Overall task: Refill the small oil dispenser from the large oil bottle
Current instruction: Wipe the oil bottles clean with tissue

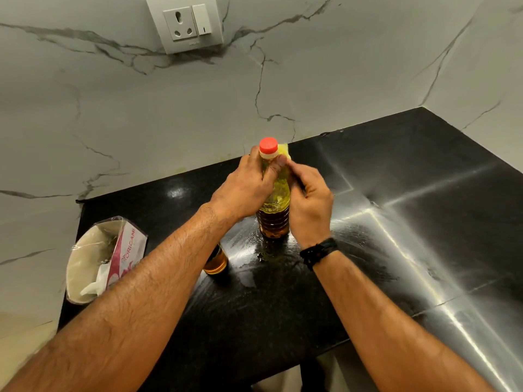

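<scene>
The large oil bottle point(276, 213) stands upright, red cap point(268, 145) toward twelve o'clock. Left hand point(249, 188) grips its neck; right hand point(310, 199) pinches its three o'clock shoulder.

Only readable txt you've got: pink lettering "ORICAMI" running up the side of the tissue pack point(124, 256) at the left end of the black counter point(396, 222), w/ a mark before the O that's too unclear to read. Oil bottle point(276, 205) label is wrapped yellow film, no words legible from your view. Socket plate point(184, 24) on the wall has a tiny mark at its lower edge, too small to read.
</scene>
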